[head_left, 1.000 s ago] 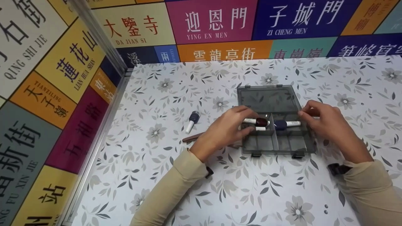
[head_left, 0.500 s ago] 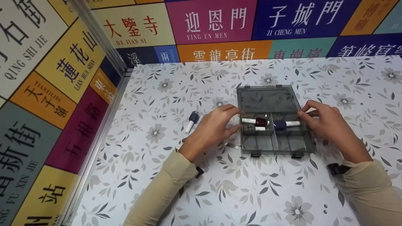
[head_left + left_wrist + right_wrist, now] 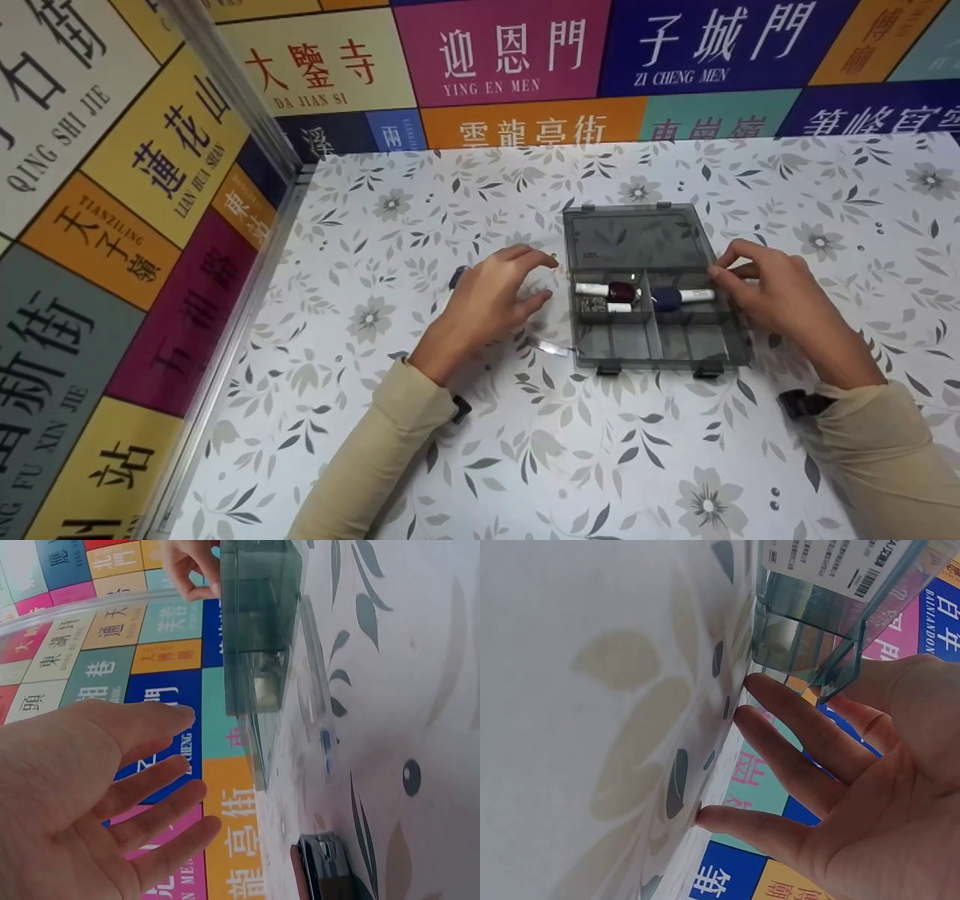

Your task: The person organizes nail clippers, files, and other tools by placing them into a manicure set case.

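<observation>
A smoky see-through divided box (image 3: 652,341) lies with its lid (image 3: 637,236) folded back. Its back left compartment holds a dark red nail polish bottle (image 3: 622,292) and a speckled one (image 3: 596,304), both white-capped. A dark blue nail polish bottle (image 3: 666,299) lies in the back right one. My right hand (image 3: 784,300) pinches the box's right edge between thumb and index finger; its other fingers spread toward the tablecloth in the right wrist view. My left hand (image 3: 484,300) hovers left of the box, holding nothing, fingers apart. Behind it, another blue polish bottle (image 3: 457,277) is mostly hidden.
A clear flat strip (image 3: 551,346) lies by the box's front left corner. In the left wrist view, a small shiny metal item (image 3: 324,866) with a brown side rests on the cloth. Printed panels (image 3: 502,52) stand along the back and left of the floral-covered table (image 3: 600,465).
My left hand has drawn leftward out of the box, away from the speckled bottle, and now covers much of the loose blue bottle. The right hand stays at the box's edge.
</observation>
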{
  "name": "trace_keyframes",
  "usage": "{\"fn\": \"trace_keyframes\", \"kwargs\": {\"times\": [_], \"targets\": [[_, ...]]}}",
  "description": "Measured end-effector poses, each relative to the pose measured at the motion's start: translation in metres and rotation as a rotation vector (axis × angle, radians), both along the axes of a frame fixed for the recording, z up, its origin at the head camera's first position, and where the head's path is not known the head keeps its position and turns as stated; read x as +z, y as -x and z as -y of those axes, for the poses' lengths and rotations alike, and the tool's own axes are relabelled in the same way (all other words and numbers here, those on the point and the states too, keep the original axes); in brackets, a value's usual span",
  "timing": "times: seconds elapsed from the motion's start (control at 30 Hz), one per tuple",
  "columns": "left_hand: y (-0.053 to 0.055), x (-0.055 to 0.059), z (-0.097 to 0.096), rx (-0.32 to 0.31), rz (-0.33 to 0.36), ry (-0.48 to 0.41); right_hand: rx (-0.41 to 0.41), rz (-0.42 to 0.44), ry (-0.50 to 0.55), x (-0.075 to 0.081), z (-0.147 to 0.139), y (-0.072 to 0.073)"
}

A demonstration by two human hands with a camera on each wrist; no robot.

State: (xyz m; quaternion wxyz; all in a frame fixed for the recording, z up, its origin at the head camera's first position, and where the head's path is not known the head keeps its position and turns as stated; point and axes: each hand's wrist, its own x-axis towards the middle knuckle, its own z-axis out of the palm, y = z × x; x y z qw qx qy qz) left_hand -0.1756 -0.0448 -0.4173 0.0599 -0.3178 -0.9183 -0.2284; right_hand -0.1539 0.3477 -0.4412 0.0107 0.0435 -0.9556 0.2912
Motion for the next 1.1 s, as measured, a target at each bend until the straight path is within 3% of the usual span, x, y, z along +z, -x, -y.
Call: {"fn": "trace_keyframes", "kwargs": {"times": [0.43, 0.67, 1.1], "targets": [[0.011, -0.011, 0.031, 0.136, 0.024, 0.059, -0.007, 0.0, 0.003, 0.0, 0.001, 0.001], [0.019, -0.017, 0.048, 0.196, 0.079, 0.075, -0.015, 0.002, -0.006, 0.001, 0.0, 0.002], [0.026, -0.026, 0.059, 0.243, 0.128, 0.075, 0.007, -0.029, -0.001, -0.003, -0.001, 0.002]]}}
